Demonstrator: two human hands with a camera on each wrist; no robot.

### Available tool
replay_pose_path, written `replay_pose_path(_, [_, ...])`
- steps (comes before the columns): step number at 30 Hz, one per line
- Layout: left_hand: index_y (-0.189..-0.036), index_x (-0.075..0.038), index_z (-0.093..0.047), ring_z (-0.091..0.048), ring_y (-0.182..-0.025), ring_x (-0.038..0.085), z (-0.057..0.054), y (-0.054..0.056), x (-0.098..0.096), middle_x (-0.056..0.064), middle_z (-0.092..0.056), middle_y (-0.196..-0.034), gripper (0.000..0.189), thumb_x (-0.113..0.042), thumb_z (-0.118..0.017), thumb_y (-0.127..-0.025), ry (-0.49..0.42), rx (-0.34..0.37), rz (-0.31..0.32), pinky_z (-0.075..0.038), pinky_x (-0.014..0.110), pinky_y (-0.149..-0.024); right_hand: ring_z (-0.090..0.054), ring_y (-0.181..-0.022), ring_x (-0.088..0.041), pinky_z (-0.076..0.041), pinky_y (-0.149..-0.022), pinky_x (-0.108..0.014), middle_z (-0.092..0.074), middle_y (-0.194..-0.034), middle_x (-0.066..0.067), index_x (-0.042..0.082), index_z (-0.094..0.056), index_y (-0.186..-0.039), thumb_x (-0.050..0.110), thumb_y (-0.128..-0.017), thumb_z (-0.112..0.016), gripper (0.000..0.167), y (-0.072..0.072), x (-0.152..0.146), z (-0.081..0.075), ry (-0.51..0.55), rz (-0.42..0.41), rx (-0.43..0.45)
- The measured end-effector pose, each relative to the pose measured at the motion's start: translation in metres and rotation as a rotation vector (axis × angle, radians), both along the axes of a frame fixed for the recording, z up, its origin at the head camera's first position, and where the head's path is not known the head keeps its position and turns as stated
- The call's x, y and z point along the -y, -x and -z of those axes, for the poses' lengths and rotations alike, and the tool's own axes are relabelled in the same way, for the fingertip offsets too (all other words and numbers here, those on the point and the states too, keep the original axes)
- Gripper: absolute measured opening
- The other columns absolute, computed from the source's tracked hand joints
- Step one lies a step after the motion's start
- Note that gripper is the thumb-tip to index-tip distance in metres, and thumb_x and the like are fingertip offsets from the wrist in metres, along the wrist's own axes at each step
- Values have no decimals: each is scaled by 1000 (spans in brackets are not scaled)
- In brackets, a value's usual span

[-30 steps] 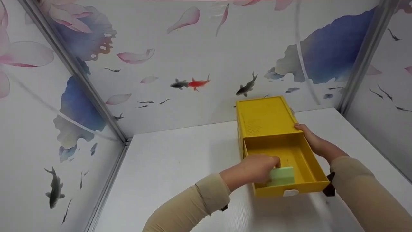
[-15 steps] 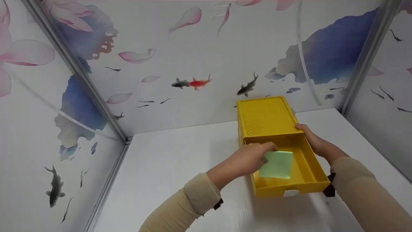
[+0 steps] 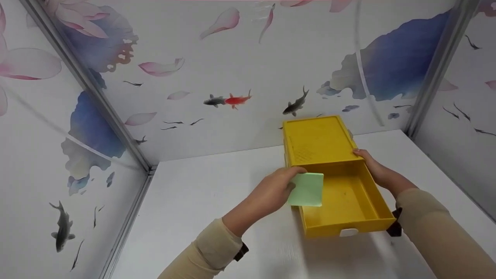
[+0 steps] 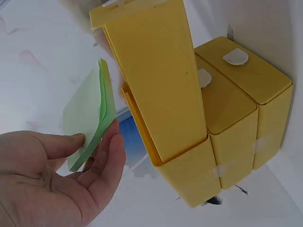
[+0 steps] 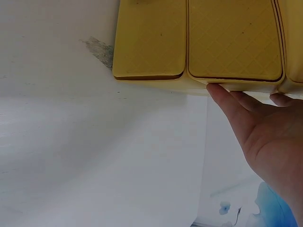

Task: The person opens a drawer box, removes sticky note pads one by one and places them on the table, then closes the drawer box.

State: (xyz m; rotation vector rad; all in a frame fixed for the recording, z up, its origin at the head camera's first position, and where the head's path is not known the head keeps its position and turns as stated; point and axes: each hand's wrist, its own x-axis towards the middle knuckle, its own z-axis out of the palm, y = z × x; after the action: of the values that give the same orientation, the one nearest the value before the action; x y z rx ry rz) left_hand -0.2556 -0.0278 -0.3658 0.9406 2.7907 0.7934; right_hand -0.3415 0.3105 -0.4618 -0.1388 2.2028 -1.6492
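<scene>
My left hand (image 3: 273, 190) pinches a pad of light green sticky notes (image 3: 308, 190) between thumb and fingers. The pad is held up over the left rim of a pulled-out yellow drawer (image 3: 348, 203). In the left wrist view the sticky-note pad (image 4: 87, 116) shows its edge, slightly fanned, apart from the drawer. That drawer is the top one of a yellow drawer cabinet (image 3: 317, 139). My right hand (image 3: 381, 170) rests against the cabinet's right side; in the right wrist view its fingertips (image 5: 215, 90) touch the side, the fingers fairly straight.
Two closed drawers with white tabs (image 4: 236, 56) sit below the open one. The cabinet stands on a white table (image 3: 217, 193) near the back wall (image 3: 252, 69). Walls printed with fish and petals enclose the table on the left, back and right.
My left hand has lifted the sticky-note pad out of the drawer's front part and carried it up and left. My right hand stays against the cabinet.
</scene>
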Motion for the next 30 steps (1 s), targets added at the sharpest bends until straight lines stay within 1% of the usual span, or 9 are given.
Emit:
replay_pose_path(5, [-135,-21,-52,-53,-100,14,-1,4,17,0,-59,-120,39,-3,-47,-101,-58,-4,-70,-47,29,-86,-61,-96,-18,-47,-86,-26,-52,-117,-14,1,-10,-152,68,-96,-11,86,0,0,-1,-27,1,-15])
replay_pose_path(9, [-136,-23,-50,-54,-99,16,5,8,31,-1,-60,-119,39,-4,-45,-102,-120,-2,-125,-47,32,-87,-61,-96,-19,-48,-86,-27,-52,-119,-14,3,-9,-152,68,-97,-11,86,-1,0,-1,-15,-1,-17])
replay_pose_path(11, [-136,-24,-50,-54,-97,17,10,10,37,-1,-59,-118,39,-4,-45,-103,-155,22,-148,-48,32,-84,-62,-95,-19,-49,-85,-27,-53,-118,-14,3,-11,-152,68,-97,-11,85,-1,0,0,-6,0,-15])
replay_pose_path(14, [-136,-26,-48,-56,-93,18,18,14,47,2,-59,-118,40,-4,-43,-103,-199,80,-182,-52,31,-73,-63,-92,-19,-50,-84,-29,-55,-115,-13,2,-15,-150,69,-96,-12,85,-2,1,0,9,2,-2])
replay_pose_path(17, [-138,-26,-47,-58,-93,21,26,21,58,6,-59,-119,42,-3,-43,-103,-215,120,-213,-54,30,-63,-62,-89,-19,-50,-83,-29,-55,-113,-13,3,-14,-150,69,-96,-13,85,-1,1,1,14,6,9])
replay_pose_path(23, [-140,-25,-49,-58,-100,26,44,36,80,10,-58,-127,45,-1,-45,-102,-198,99,-269,-55,31,-61,-63,-89,-20,-51,-83,-31,-56,-113,-13,4,-16,-149,71,-95,-13,87,-1,2,2,17,13,25])
replay_pose_path(25, [-141,-24,-49,-59,-99,29,50,42,87,13,-57,-129,46,-1,-46,-101,-209,99,-284,-55,31,-60,-63,-89,-21,-52,-83,-32,-57,-112,-14,3,-19,-148,72,-95,-13,88,-1,2,2,21,14,33])
replay_pose_path(30, [-141,-23,-50,-59,-100,30,62,54,99,15,-55,-133,47,1,-48,-100,-236,116,-336,-55,31,-58,-63,-90,-22,-52,-83,-33,-57,-113,-14,4,-20,-148,74,-93,-14,89,-2,2,0,27,17,57])
